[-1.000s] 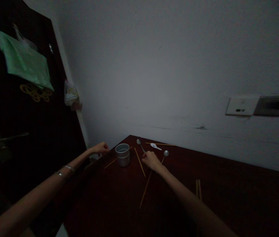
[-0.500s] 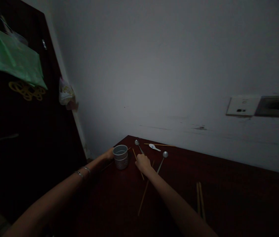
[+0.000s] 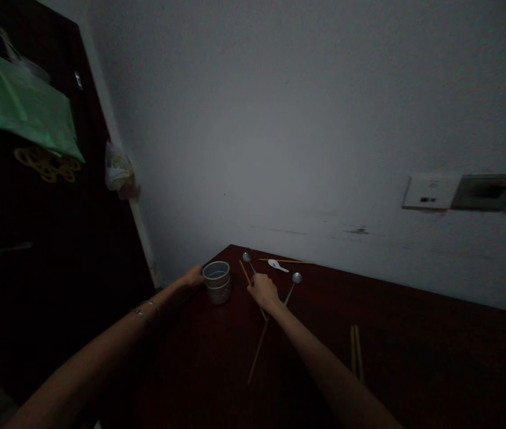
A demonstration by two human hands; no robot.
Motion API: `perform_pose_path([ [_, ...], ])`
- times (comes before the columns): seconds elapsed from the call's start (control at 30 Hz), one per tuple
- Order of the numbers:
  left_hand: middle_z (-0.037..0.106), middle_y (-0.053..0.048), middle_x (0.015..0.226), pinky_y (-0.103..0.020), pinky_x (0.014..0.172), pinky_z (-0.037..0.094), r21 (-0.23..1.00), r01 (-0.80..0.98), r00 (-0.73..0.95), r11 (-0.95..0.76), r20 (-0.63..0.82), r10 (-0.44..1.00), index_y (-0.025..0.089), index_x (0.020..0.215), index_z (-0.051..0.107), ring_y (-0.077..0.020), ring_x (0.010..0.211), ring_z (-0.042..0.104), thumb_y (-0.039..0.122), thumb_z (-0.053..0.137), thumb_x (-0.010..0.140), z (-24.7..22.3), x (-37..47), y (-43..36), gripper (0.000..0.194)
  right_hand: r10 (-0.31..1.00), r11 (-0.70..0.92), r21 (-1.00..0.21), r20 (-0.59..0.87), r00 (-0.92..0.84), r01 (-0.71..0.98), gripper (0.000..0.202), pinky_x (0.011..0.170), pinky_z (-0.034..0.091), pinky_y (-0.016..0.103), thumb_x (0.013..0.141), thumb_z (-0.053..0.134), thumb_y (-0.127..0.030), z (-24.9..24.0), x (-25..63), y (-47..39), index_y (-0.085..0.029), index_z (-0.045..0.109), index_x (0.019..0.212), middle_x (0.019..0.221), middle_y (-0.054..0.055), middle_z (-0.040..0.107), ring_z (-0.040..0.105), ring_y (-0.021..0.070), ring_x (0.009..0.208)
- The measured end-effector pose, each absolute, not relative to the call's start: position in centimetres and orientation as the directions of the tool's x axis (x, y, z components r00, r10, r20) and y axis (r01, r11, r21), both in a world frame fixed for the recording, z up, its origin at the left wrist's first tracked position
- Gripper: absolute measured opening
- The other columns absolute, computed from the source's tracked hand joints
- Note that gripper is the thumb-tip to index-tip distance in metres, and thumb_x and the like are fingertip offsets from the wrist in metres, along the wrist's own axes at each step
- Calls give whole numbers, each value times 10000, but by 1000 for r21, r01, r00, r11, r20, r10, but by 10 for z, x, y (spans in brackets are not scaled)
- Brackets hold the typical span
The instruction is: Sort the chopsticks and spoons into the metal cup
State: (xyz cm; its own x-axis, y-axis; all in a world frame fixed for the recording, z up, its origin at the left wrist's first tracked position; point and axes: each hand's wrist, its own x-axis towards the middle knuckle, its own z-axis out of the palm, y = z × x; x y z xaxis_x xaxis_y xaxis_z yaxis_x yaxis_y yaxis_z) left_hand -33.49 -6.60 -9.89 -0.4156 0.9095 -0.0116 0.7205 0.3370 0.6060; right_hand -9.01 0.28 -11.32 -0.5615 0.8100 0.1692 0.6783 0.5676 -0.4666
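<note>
A small grey metal cup (image 3: 217,282) stands near the far left corner of the dark red table (image 3: 413,357). My left hand (image 3: 193,277) rests against the cup's left side. My right hand (image 3: 262,290) lies just right of the cup, its fingers closed over a wooden chopstick (image 3: 247,275) that runs under the hand. Whether the fingers actually grip it is too dark to tell. A metal spoon (image 3: 247,259) lies beyond the hand, another metal spoon (image 3: 294,282) to its right, and a white spoon (image 3: 276,265) near the wall.
A longer chopstick (image 3: 257,354) slants toward me, one more chopstick (image 3: 286,261) lies by the wall, and a pair of chopsticks (image 3: 355,351) rests on the right. A dark door (image 3: 33,238) with a green bag (image 3: 20,101) stands left. Wall sockets (image 3: 431,192) sit on the right wall.
My left hand moved from the table's left edge up against the cup. My right hand shifted left from the spoon handle onto the chopstick beside the cup.
</note>
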Motion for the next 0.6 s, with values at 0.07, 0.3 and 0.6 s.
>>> perform_pose_path([
  [0.07,529,-28,484,-233,475,372,536,738,-469,410,-29,883,125,487,567,-180,548,537,275,665,572,-86,-343,-71,198,820,551,-530,202,-535,645,201,678,449,303,747,516,-219,-107,-76,8,-173,656,884,932,116,666,634,243,862],
  [0.3,497,15,463,-253,546,440,717,617,-610,324,176,773,99,616,546,-127,525,505,195,558,685,6,-349,-83,119,853,461,-825,311,-419,327,152,547,446,212,726,555,-235,-79,-8,28,-141,648,801,688,37,657,618,143,635],
  [0.6,546,-15,616,-292,641,500,857,502,-344,-115,319,883,99,695,579,-96,585,496,263,589,682,77,-224,-66,165,907,150,-981,186,-377,-124,136,417,497,203,716,619,-219,-32,84,-2,-154,583,830,700,23,643,617,122,545],
])
